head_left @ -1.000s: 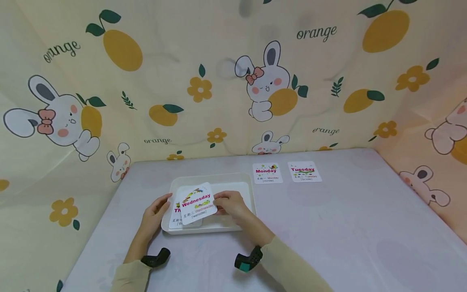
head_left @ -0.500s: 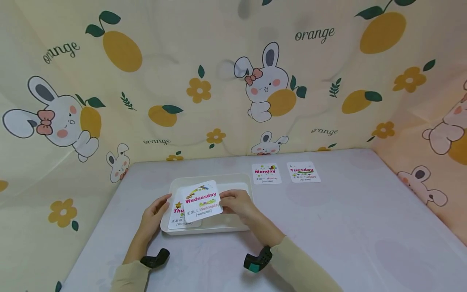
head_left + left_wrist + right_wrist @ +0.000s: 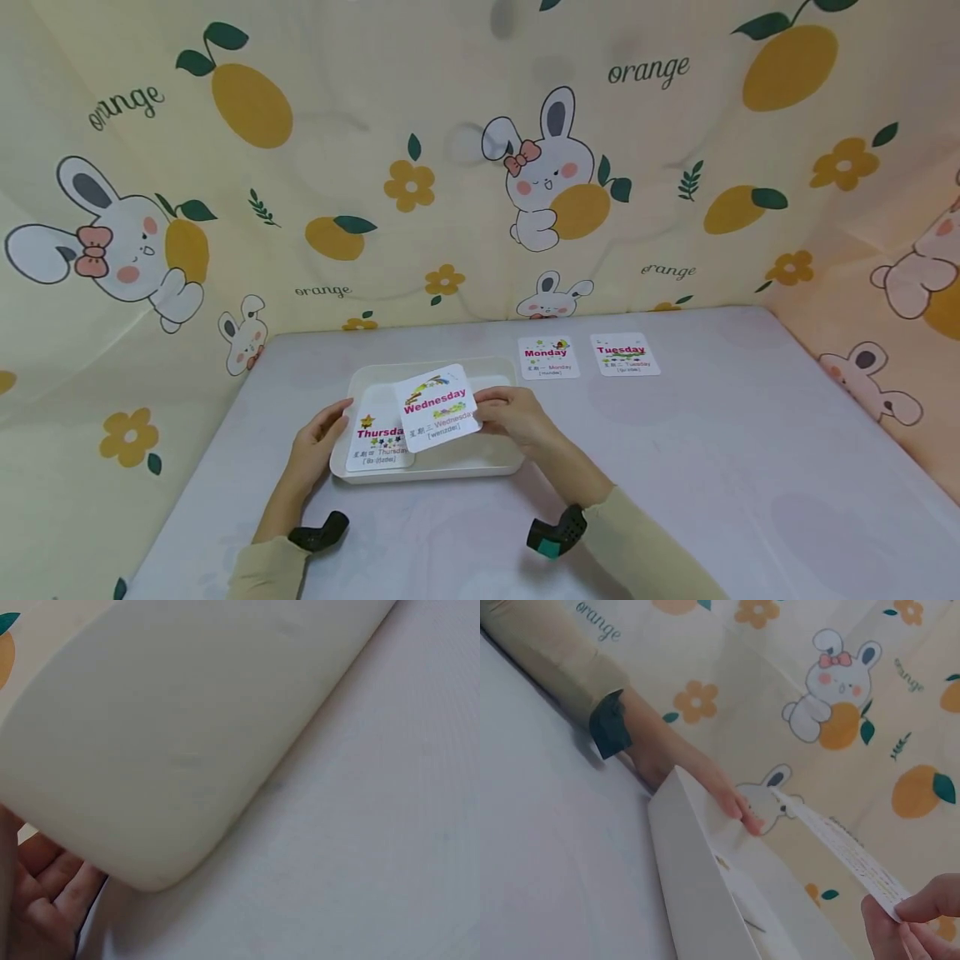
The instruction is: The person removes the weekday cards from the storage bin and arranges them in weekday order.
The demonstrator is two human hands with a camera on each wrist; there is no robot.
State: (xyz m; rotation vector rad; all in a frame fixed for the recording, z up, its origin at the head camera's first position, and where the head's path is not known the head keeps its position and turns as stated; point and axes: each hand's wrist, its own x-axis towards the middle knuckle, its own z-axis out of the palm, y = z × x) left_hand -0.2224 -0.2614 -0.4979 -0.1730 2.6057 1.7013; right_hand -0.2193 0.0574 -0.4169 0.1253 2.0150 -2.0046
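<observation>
My right hand point(image 3: 513, 415) pinches the "Wednesday" card point(image 3: 438, 407) by its right edge and holds it tilted above the white tray point(image 3: 431, 469); the right wrist view shows that card point(image 3: 838, 848) edge-on between my fingertips point(image 3: 919, 919). A "Thursday" card point(image 3: 379, 439) lies in the tray's left part, partly covered by the lifted card. My left hand point(image 3: 318, 440) rests with relaxed fingers against the tray's left rim; the left wrist view shows its palm point(image 3: 37, 896) beside the tray's outer wall point(image 3: 172, 742).
A "Monday" card point(image 3: 548, 357) and a "Tuesday" card point(image 3: 624, 353) lie side by side at the back of the pale table point(image 3: 712, 467). Printed fabric walls point(image 3: 450, 167) close in the back and both sides.
My right hand has carried the Wednesday card to the right and slightly up, uncovering more of the Thursday card. The left hand has stayed at the tray's rim.
</observation>
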